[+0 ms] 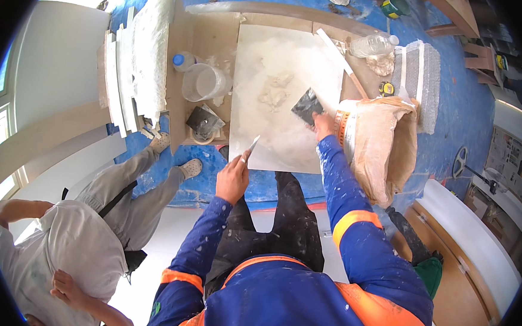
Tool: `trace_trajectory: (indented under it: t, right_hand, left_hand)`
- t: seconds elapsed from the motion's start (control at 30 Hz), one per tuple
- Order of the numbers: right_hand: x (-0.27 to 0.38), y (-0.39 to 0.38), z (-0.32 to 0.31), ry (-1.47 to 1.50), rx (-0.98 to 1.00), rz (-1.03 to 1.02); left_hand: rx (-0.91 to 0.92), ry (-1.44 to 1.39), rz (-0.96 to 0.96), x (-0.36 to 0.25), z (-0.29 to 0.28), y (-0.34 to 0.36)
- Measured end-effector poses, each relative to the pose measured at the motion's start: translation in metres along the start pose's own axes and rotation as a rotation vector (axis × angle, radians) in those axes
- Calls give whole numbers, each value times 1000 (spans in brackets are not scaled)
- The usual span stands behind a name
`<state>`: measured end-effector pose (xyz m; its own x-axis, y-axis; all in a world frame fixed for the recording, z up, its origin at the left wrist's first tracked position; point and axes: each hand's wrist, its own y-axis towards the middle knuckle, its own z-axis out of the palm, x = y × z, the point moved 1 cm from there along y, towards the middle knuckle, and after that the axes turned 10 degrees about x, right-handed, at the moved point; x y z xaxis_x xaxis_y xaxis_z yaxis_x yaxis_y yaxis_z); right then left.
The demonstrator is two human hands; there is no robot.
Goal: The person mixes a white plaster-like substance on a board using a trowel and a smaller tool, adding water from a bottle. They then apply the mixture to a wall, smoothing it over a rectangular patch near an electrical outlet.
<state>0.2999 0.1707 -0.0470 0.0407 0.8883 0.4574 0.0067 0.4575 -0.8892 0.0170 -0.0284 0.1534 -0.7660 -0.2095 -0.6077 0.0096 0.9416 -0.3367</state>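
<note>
A white mixing board (286, 140) is laid flat on a low brown bench (214, 40), its surface smeared with plaster; a small lump of plaster (274, 93) is seen near the board's middle. The right hand (323, 126) is closed around the handle of a wide dark trowel (307, 106), whose blade is pressed against the board close to its right edge. The left hand (233, 178) is clenched on a narrow putty knife (251, 145), the blade held just over the board's near edge. A brown paper sack (375, 146), opened at the top, is stood just beside the board's right edge. A clear plastic tub (203, 83) and a blue-capped bottle (182, 61) are set on the bench left of the board. Another person in grey clothes (83, 242) is seated at the left.
</note>
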Motion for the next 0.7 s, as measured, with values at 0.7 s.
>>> trace_trajectory:
  t: [0.7]
  right_hand:
    - [132, -5, 252, -2496, 759, -756]
  left_hand:
    - [-168, -188, -63, -39, 19, -18]
